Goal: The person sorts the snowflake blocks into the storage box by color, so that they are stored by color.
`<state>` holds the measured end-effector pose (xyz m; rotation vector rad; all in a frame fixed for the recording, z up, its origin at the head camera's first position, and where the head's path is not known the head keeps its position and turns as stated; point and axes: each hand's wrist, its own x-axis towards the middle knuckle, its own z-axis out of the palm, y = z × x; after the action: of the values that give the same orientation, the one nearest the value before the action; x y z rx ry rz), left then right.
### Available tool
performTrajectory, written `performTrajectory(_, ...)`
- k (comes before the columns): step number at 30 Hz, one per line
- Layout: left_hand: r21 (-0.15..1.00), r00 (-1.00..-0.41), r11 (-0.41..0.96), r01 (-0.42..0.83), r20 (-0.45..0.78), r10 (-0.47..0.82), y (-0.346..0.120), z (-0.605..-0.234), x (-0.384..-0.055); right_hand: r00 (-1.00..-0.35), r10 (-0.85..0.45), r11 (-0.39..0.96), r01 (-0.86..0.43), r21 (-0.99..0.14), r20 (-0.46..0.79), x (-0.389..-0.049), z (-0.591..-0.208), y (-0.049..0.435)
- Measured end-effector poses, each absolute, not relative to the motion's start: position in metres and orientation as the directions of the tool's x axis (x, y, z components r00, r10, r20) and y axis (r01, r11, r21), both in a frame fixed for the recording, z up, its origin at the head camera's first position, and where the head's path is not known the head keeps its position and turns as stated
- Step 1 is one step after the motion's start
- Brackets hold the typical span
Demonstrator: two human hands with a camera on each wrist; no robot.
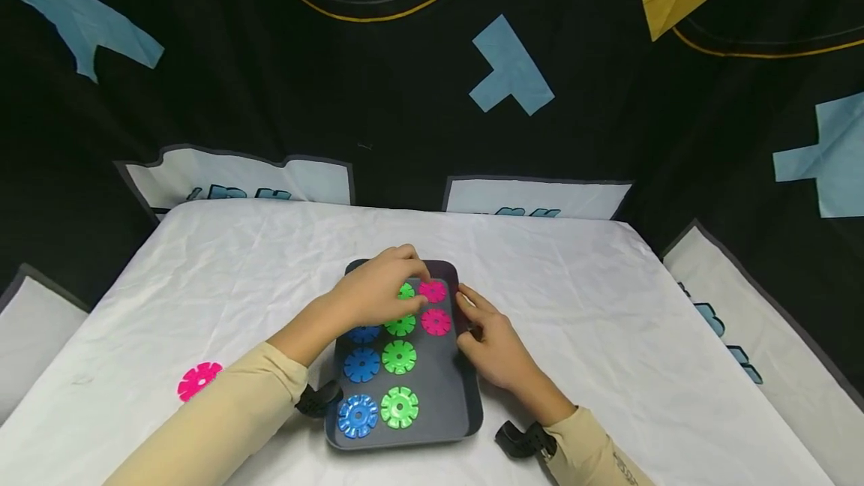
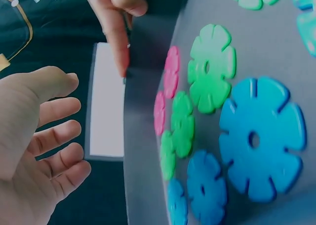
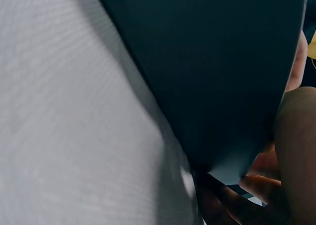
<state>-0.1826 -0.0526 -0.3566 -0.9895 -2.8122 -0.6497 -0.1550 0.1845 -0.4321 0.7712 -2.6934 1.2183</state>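
A dark grey tray lies on the white cloth and holds rows of blue, green and pink notched flower discs. My left hand reaches over its far end, thumb and fingertips close to the far pink disc. In the left wrist view, that hand's fingers are loosely bent, with nothing between them. My right hand holds the tray's right side near a second pink disc. In the right wrist view, fingers meet the tray's outer wall; their tips are partly hidden.
Another pink disc lies on the white cloth to the left, partly behind the left sleeve. Black wrist mounts sit on both wrists. A dark patterned curtain hangs behind the table.
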Motion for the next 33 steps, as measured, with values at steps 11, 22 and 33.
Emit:
performTrajectory(11, 0.476, -0.828, 0.678, 0.561, 0.3, 0.474, -0.093, -0.353, -0.166, -0.876, -0.403, 0.512, -0.457, -0.727, 0.266, -0.153, -0.434, 0.185)
performTrajectory(22, 0.479, -0.9, 0.764, 0.433, 0.28, 0.335, -0.157, -0.363, -0.135, -0.875, -0.409, 0.495, -0.45, -0.743, 0.258, -0.153, -0.437, 0.181)
performTrajectory(33, 0.538, -0.933, 0.763, 0.358, 0.237, 0.271, -0.214, -0.382, -0.099, -0.875, -0.394, 0.504, -0.463, -0.729, 0.282, -0.152, -0.437, 0.181)
